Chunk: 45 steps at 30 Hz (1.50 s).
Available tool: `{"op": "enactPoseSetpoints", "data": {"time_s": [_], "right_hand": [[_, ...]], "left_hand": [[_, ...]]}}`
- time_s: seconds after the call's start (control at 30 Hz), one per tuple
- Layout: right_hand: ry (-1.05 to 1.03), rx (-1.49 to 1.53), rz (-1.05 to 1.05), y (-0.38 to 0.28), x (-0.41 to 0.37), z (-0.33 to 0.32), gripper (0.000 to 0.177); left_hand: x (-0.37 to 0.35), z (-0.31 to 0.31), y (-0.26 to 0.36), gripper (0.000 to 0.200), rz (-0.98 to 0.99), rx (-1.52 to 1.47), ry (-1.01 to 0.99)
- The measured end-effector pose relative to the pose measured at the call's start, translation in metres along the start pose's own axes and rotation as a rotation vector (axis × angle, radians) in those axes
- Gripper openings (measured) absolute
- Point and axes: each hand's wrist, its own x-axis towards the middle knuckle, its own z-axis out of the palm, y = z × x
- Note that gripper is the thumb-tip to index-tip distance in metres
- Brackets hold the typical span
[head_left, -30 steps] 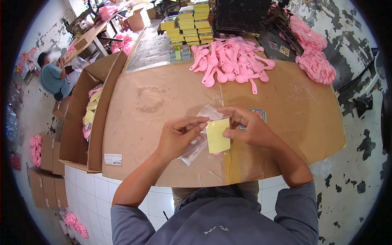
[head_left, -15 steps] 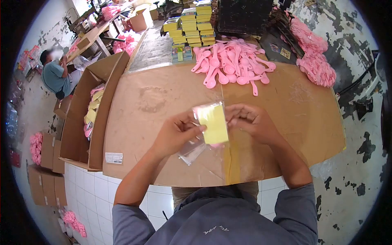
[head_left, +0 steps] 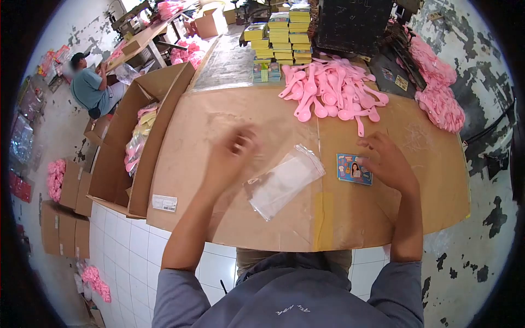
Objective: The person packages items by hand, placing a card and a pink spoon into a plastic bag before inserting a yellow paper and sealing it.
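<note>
My left hand is over the left half of the cardboard-covered table, its fingers smeared by motion. Several clear plastic bags lie overlapped in the middle, between my two hands. On the right, my right hand is open, with fingers apart and the thumb at the edge of a small blue printed card, which lies flat on the cardboard. Beyond the hands, a heap of pink plastic spoons covers the table's far side.
Stacks of yellow-edged cards stand behind, left of a black box. A long cardboard box with filled bags borders the table's left side. Pink bundles lie at the far right. A person sits at another table.
The bagged yellow card packet has left my hands. My left hand has moved up and left, my right hand rightward to the blue card. The clear bags now lie uncovered.
</note>
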Motion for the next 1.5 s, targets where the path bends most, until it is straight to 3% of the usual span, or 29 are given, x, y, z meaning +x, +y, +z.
{"op": "enactPoseSetpoints", "data": {"time_s": [0.07, 0.23, 0.63, 0.73, 0.83, 0.93, 1.03, 1.13, 1.23, 1.43, 1.5], "right_hand": [[-0.098, -0.024, -0.005, 0.001, -0.004, -0.004, 0.042], [-0.152, 0.087, 0.042, 0.011, -0.004, -0.001, 0.042], [-0.099, 0.173, 0.208, 0.013, 0.001, -0.007, 0.018], [0.027, 0.134, 0.112, -0.004, 0.001, -0.008, 0.015], [-0.076, 0.550, -0.112, -0.007, 0.002, 0.011, 0.015], [-0.136, 0.632, -0.336, -0.040, 0.004, 0.042, 0.015], [-0.070, 0.241, -0.462, -0.048, 0.003, 0.070, 0.015], [-0.138, 0.333, -0.344, -0.047, 0.003, 0.071, 0.012], [-0.094, 0.394, -0.330, -0.047, 0.003, 0.068, 0.014], [0.082, 0.514, 0.144, -0.051, 0.006, 0.050, 0.018], [0.209, 0.705, 0.133, -0.043, 0.010, 0.059, 0.017]], "left_hand": [[-0.013, 0.022, -0.001, 0.032, 0.085, 0.359, -0.174], [-0.020, 0.042, -0.009, 0.033, 0.090, 0.522, -0.269], [-0.018, 0.038, -0.013, 0.021, -0.158, 0.050, -0.190], [-0.019, 0.037, -0.013, 0.021, -0.103, 0.098, -0.239], [-0.020, 0.038, -0.005, 0.017, -0.056, 0.254, -0.250], [-0.019, 0.041, -0.013, 0.014, 0.266, 0.276, -0.148], [-0.017, 0.039, -0.016, 0.011, 0.017, -0.064, -0.148], [-0.015, 0.034, -0.006, 0.013, -0.120, -0.428, -0.116], [-0.016, 0.032, 0.001, 0.013, -0.167, -0.443, -0.183], [-0.021, 0.037, 0.002, 0.019, -0.280, -0.414, -0.315], [-0.023, 0.040, 0.002, 0.020, -0.281, -0.420, -0.318]]}}
